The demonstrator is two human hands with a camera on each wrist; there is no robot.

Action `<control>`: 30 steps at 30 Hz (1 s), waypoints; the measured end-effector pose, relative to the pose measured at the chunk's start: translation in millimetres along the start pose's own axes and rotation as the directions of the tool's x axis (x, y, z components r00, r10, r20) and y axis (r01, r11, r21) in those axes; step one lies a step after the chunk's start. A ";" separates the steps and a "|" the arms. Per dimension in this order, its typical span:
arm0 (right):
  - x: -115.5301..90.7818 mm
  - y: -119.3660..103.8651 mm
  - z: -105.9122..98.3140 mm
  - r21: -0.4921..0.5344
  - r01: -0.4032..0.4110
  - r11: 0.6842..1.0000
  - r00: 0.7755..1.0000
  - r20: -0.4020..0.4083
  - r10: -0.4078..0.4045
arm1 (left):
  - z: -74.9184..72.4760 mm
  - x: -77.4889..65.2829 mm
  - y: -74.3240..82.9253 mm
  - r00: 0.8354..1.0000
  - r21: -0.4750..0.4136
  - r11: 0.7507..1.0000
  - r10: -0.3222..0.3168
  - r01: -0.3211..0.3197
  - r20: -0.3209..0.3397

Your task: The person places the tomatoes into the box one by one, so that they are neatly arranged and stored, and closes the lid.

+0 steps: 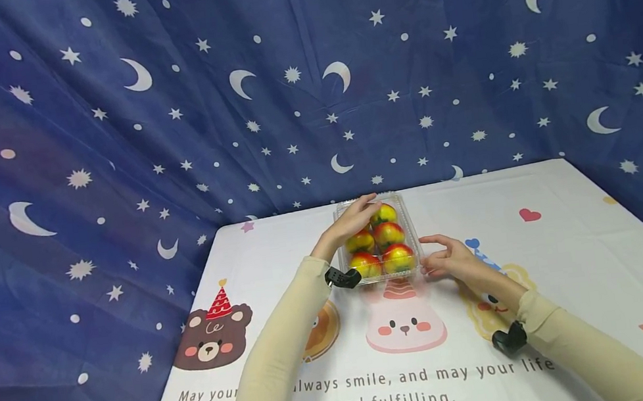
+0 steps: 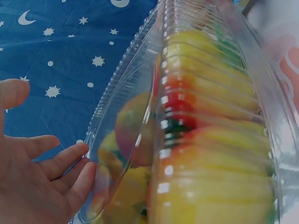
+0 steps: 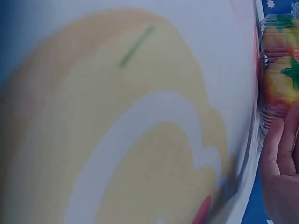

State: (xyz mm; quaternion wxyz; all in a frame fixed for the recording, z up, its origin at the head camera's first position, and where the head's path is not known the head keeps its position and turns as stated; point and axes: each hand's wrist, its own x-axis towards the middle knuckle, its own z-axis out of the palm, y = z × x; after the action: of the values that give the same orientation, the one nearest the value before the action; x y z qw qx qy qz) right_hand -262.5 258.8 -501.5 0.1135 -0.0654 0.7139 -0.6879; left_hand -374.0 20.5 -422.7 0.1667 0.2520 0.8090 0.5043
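Note:
A clear plastic box point(image 1: 411, 226) stands near the table's back edge, its lid closed over several red-and-yellow fruits point(image 1: 389, 235) with green leafy caps. My left hand point(image 1: 352, 220) lies over the box's upper left part, fingers extended. From the left wrist, that hand point(image 2: 35, 179) shows spread fingers, tips right at the ribbed wall of the box point(image 2: 159, 140). Beside the box's right side is my right hand point(image 1: 452, 258), fingers loosely bent and tips close to the wall. In the right wrist view, the hand point(image 3: 282, 175) overlaps the box's lower edge.
A white tablecloth point(image 1: 476, 202) printed with cartoon animals and lettering covers the table. Behind it hangs a dark blue curtain point(image 1: 313, 128) with moons and stars, close to the box's far end. Each wrist carries a black strap mount point(image 1: 510, 339).

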 end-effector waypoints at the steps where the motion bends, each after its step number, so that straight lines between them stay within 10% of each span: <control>1: 0.1 0.7 0.0 0.009 0.007 1.000 1.000 0.005 -0.007 | 0.1 -0.5 -0.1 1.000 0.001 1.000 0.003 -0.003 0.000; 14: 0.9 -2.6 4.2 -0.001 0.034 0.999 0.999 -0.031 -0.034 | 4.5 -4.4 -2.0 0.992 0.170 0.978 0.127 -0.122 -0.016; 19: 2.2 -0.1 6.1 -0.005 0.048 0.999 0.998 -0.032 -0.048 | 9.8 -7.2 -10.3 0.975 0.391 0.896 0.222 -0.210 0.016; 27: 3.5 3.5 5.9 0.004 0.062 0.998 0.997 -0.036 -0.062 | 18.1 -8.0 -18.0 0.951 0.677 0.688 0.302 -0.260 0.058; 30: 3.0 5.0 5.6 0.012 0.063 0.998 0.998 -0.024 -0.063 | 20.1 -8.1 -19.7 0.954 0.707 0.663 0.295 -0.248 0.058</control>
State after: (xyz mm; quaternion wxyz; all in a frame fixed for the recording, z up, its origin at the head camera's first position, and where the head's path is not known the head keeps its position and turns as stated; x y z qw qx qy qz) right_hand -263.6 252.9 -506.9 0.0838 -0.0792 0.7082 -0.6966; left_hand -361.6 23.4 -449.1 -0.0447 0.3983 0.8978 0.1825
